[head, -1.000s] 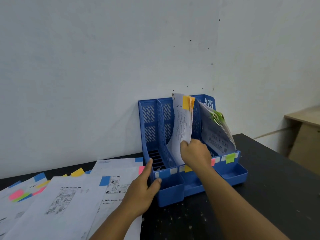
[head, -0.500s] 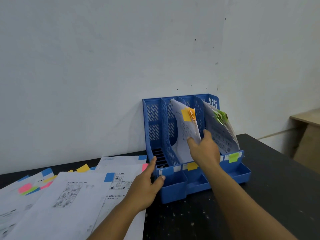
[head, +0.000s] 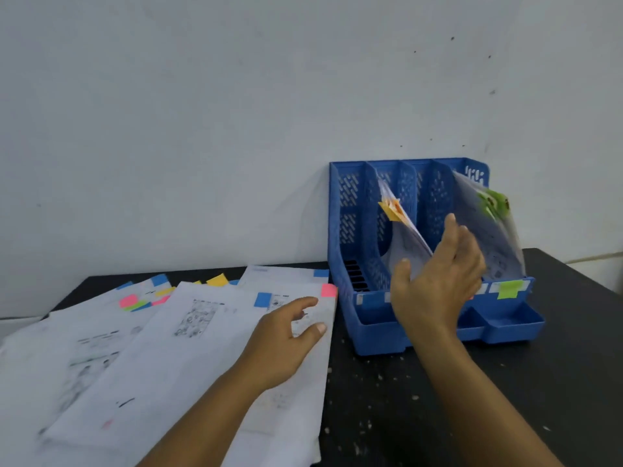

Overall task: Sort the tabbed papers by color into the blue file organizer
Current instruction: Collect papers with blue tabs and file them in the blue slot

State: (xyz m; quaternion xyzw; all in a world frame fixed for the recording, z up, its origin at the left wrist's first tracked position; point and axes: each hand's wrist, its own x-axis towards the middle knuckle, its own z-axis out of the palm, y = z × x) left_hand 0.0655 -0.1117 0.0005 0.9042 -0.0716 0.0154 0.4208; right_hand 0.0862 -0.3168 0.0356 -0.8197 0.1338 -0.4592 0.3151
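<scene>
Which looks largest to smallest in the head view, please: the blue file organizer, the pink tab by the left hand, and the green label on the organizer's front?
1. Blue file organizer, by far the largest.
2. Green label.
3. Pink tab, only slightly smaller than the label; blur makes this close.

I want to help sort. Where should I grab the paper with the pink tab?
Take the paper with the pink tab by its right edge, near the tabbed corner, coming from the organizer side. It lies flat under the left hand, beneath the blue-tabbed sheet, so that bare edge is probably easiest to pinch.
</scene>
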